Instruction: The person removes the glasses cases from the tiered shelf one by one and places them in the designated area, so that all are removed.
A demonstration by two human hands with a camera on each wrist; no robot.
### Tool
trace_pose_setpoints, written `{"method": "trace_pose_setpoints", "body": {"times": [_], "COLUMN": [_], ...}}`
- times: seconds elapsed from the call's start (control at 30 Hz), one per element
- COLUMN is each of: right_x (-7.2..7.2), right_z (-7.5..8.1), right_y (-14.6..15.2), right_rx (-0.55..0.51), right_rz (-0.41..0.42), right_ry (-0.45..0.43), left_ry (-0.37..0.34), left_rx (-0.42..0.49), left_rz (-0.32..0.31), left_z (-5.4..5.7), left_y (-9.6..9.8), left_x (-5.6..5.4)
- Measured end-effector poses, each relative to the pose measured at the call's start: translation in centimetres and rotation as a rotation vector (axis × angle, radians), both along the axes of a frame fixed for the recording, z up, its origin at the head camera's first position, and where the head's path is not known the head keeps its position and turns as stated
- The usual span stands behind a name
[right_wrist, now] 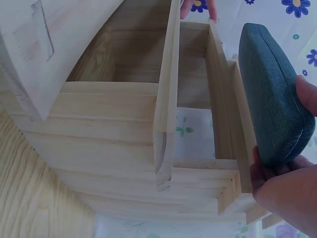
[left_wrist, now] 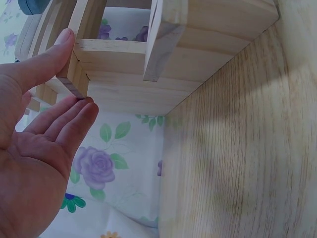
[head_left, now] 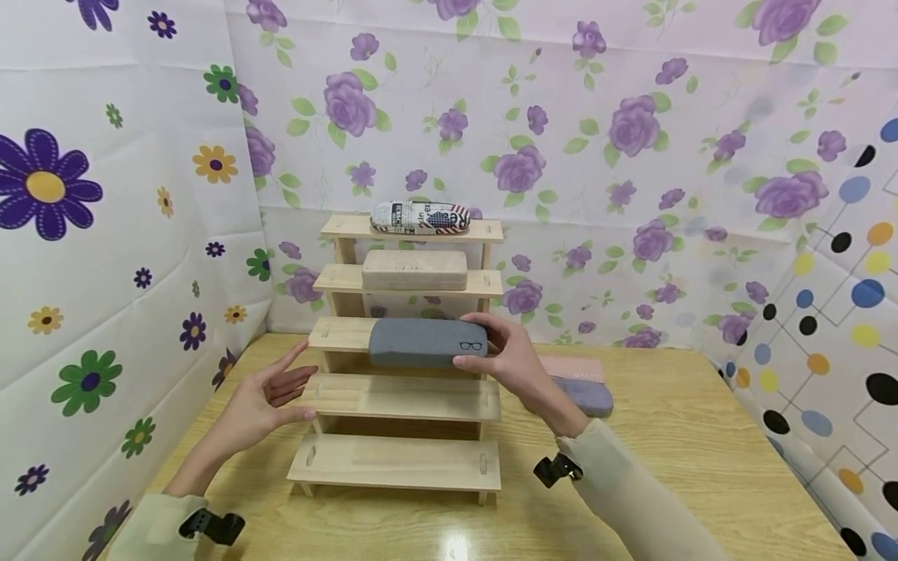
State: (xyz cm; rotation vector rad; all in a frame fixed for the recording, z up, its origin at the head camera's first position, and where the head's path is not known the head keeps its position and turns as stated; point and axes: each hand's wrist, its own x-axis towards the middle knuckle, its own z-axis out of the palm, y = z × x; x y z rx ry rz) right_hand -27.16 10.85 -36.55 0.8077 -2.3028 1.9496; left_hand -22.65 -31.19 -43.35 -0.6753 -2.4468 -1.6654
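Observation:
A blue-grey glasses case (head_left: 428, 341) with a small glasses drawing is on the middle tier of a stepped wooden display rack (head_left: 403, 396). My right hand (head_left: 510, 360) grips its right end, thumb in front and fingers behind, as the right wrist view also shows of the case (right_wrist: 272, 94). By the rack's left side is my left hand (head_left: 259, 401), fingers loosely extended. Its thumb (left_wrist: 52, 57) and fingertips lie right at the end of a shelf board (left_wrist: 77, 79). On higher tiers rest a beige case (head_left: 415, 270) and a newsprint-patterned case (head_left: 419, 218).
To the right of the rack, a pink case (head_left: 575, 368) and a purple-grey case (head_left: 588, 397) lie on the wooden table (head_left: 666, 444), partly behind my right forearm. Patterned cloth hangs at the back and both sides. The two lowest tiers stand in front of the case.

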Motion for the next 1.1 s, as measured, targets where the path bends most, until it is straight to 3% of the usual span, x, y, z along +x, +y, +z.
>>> {"method": "trace_pose_setpoints", "body": {"times": [0.47,0.9,1.1], "right_x": [1.3,2.6,2.9], "right_z": [0.4,0.0,-1.0], "right_y": [1.7,3.9,5.0], "right_rx": [0.011,0.016,0.013], "right_rz": [-0.001,-0.004,-0.011], "right_ry": [0.064,0.034,0.026], "left_ry": [0.003,0.007,0.005], "left_rx": [0.007,0.006,-0.001], "left_rz": [-0.004,-0.003,-0.002], "left_z": [0.1,0.1,0.1], "left_y": [0.0,0.1,0.1], "left_x": [-0.1,-0.1,0.0]}}
